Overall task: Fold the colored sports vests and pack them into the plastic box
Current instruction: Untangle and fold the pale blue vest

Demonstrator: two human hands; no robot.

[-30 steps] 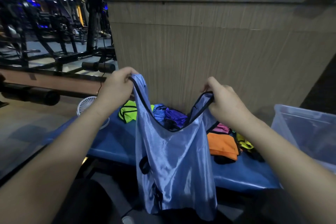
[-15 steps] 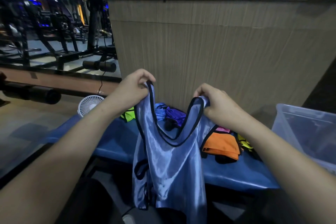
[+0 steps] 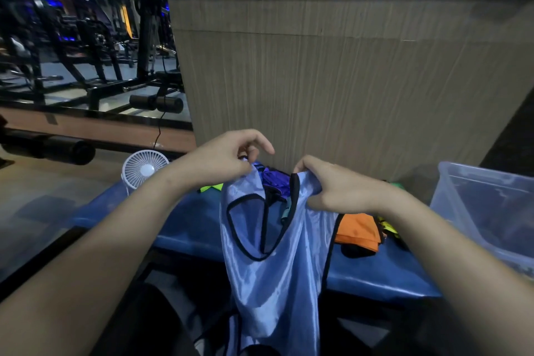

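Over the last second the two hands have drawn together: the shoulder straps of the light blue vest point(image 3: 277, 266), held wide apart a moment ago, now sit close, so the neckline has collapsed into a narrow loop. I read this as the first fold, strap being brought to strap so the vest halves lengthwise; it is not yet laid down, and nothing folded shows in the box.

At the far left, a small white fan point(image 3: 143, 167) stands at the end of the blue counter point(image 3: 185, 228). A strip of neon yellow-green vest point(image 3: 212, 188) lies on the counter just beyond the left forearm. The left hand point(image 3: 222, 160) pinches the vest's left strap between thumb and curled fingers, a narrow grip, with the forefinger lifted clear. The vest hangs from both hands in front of the counter edge, its hem dropping out of view below. Behind its neckline lies a purple vest point(image 3: 274, 182). The right hand point(image 3: 332, 188) holds the other strap bunched in curled fingers, a closed grip around the black-trimmed edge. Under the right wrist an orange vest point(image 3: 357, 230) rests on the counter, with a bit of yellow one just beside it. At the far right stands the clear plastic box point(image 3: 485, 211), open-topped and near the counter's end.
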